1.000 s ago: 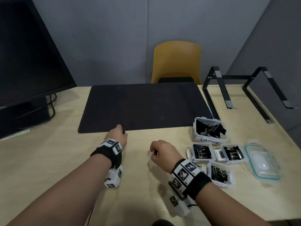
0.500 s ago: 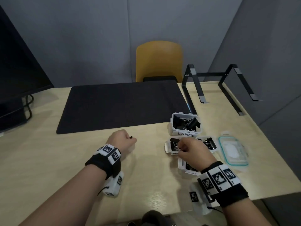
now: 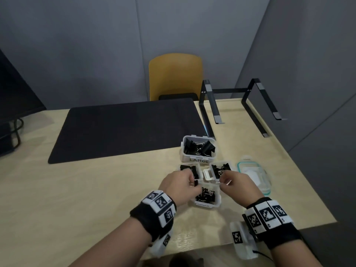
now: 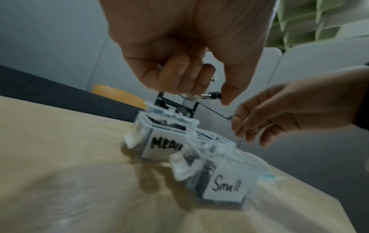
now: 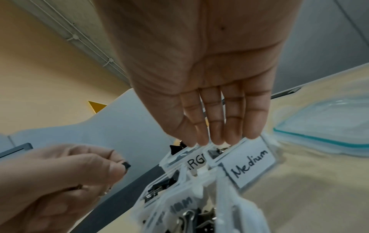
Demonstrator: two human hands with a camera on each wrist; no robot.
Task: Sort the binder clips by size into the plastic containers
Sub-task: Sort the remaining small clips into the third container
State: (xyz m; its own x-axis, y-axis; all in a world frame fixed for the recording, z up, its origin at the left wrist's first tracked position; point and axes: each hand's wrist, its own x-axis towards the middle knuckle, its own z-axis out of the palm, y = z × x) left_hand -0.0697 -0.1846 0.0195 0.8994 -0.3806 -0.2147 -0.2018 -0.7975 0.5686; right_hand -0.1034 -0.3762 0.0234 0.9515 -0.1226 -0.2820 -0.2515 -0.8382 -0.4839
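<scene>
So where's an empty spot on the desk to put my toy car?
The black mat is bare, and so is the wood left of the left hand. It is crowded around the clip containers and the lid.

Pale wood-grain desk top (image 3: 81,209) with a soft sheen, partly covered by a matt black desk mat (image 3: 119,130) of cloth-like finish. Small translucent white plastic containers (image 3: 200,149), smooth and slightly glossy, bearing matt white paper labels (image 5: 252,164) hand-lettered in black ink; inside, black matt-painted metal binder clips (image 3: 205,194) with shiny silver wire handles. At the right, a clear glossy plastic lid with teal rim (image 3: 256,176), a black matt metal laptop stand (image 3: 238,105) with grey pads, and a smooth mustard-yellow plastic chair (image 3: 175,76).
</scene>
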